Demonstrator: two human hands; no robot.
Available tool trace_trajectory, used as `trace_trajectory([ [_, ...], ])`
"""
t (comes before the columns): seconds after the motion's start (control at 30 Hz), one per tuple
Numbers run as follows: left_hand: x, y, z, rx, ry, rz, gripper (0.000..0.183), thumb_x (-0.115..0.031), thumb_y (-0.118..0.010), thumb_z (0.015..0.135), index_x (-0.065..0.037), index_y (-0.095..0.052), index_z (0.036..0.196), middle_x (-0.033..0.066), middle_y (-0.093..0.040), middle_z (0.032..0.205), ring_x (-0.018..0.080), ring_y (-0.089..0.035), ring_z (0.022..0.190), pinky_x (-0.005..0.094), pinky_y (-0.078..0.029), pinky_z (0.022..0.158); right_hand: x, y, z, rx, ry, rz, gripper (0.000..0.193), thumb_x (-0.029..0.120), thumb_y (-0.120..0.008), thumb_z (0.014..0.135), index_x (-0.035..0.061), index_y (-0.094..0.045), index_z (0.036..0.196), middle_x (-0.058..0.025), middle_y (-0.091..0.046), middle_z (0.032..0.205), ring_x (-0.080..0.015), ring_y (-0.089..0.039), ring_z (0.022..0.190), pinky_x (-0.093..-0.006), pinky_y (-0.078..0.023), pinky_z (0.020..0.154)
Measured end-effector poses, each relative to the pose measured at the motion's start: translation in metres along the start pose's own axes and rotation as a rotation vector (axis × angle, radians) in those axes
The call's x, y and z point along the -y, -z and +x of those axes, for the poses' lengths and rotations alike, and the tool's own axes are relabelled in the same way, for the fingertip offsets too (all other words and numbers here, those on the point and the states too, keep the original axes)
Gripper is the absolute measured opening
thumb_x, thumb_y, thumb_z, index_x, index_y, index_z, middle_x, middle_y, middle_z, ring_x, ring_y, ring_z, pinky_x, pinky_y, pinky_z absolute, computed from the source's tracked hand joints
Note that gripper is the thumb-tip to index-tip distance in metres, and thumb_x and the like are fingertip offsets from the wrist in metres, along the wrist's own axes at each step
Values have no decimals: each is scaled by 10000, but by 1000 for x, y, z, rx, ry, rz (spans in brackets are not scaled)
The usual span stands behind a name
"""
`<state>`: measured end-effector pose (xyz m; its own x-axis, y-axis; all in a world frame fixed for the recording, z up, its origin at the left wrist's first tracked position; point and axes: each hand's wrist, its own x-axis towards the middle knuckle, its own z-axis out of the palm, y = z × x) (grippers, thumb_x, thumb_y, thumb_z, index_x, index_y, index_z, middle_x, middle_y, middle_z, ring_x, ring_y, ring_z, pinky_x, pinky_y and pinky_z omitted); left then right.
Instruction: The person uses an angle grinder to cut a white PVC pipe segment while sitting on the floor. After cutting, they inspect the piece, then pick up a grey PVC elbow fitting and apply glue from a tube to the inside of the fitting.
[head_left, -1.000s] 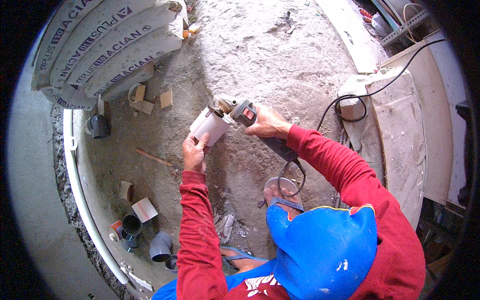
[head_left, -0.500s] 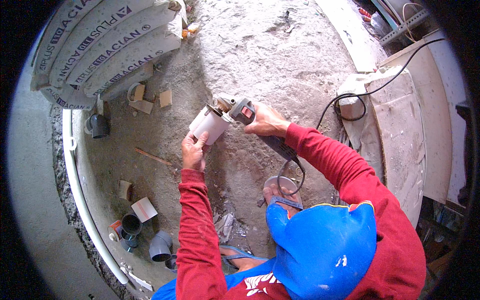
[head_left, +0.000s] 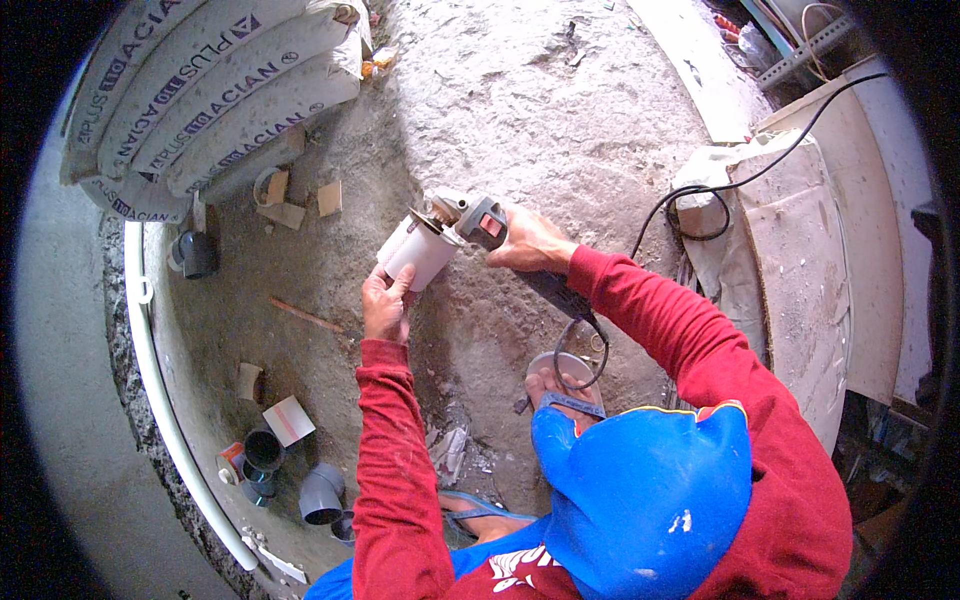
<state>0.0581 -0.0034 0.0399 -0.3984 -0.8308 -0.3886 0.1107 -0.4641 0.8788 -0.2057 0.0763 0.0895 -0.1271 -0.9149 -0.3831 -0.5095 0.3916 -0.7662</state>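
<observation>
Very little changes from the moment just before: the grinder (head_left: 486, 220) and the white pipe piece (head_left: 415, 255) stay in almost the same spot, so the work seems to carry on at the same edge. The thin disc (head_left: 426, 221) of the grinder sits right at the far edge of the pipe piece, but I can't tell if it is spinning or how deep it goes. The pipe piece is held up in front of the person, above the rough ground (head_left: 640, 300), and tilted. The left hand (head_left: 388, 303) pinches its near side, with the thumb on the side we see. That arm reaches almost straight ahead in its red sleeve (head_left: 400, 450). The right hand (head_left: 530, 242) is wrapped around the grinder, close to its red switch (head_left: 491, 226), and that arm comes in slanting from the right, so the 2 hands are near each other but apart. A black cord (head_left: 738, 187) loops over a wrapped block (head_left: 800, 240) on the right. A foot (head_left: 552, 385) in a sandal is on the ground below the grinder. On the left lie a thin stick (head_left: 306, 314), a bit of cardboard (head_left: 330, 198), a grey bent pipe (head_left: 321, 493) and a long white pipe (head_left: 163, 400).
</observation>
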Motion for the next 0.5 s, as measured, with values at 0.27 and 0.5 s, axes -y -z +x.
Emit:
trace_trajectory([
  [0.27,0,-2,-2,15,-21,-19,357,-87,-685,942,-2,-609,1281,95,-701,1176,182,-672,1015,336,-532,884,-8,-7,6,-36,2,-25,675,292,-766,651,78,-560,1257,-174,-682,1017,-322,-672,947,-419,-528,835],
  [0.5,-1,-2,-3,-21,18,19,364,-73,-678,943,-5,-603,1292,92,-696,1188,185,-674,1022,343,-543,889,-6,-4,4,-3,8,-6,676,284,-762,651,86,-556,1264,-163,-682,1032,-312,-669,942,-410,-527,838],
])
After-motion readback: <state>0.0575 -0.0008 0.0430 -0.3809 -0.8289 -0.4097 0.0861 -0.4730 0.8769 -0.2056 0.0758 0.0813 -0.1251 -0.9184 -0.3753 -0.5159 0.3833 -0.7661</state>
